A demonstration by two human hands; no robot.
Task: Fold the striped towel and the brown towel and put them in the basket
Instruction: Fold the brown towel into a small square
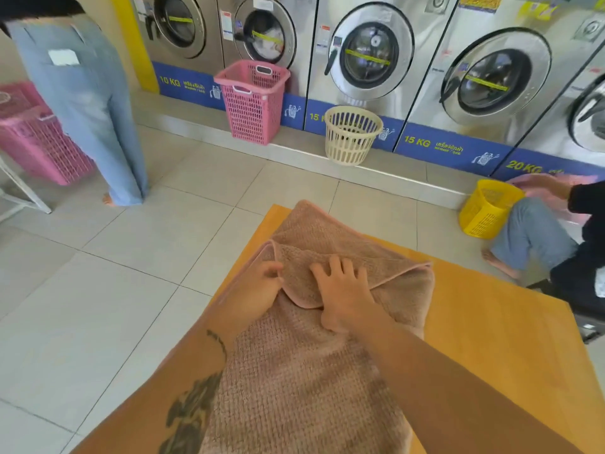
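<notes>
Brown towel (304,371), one, part-folded on the orange tabletop (491,339), two hands on it.
A flap lies folded over the towel's middle. Left hand (258,290) curls its fingers round the flap's 9 o'clock edge; right hand (343,290) lies flat on the flap, fingers spread. Three baskets stand by the washers (370,57): pink basket (252,103) at 11 o'clock, cream basket (352,134) at 12, yellow basket (484,211) at 2.

Washing machines (370,57) (steel), tiled floor (131,240)

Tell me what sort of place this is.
Most likely a self-service laundry: a row of front-loading washers with 15 KG capacity labels, and plastic laundry baskets on the tiled floor.
</notes>
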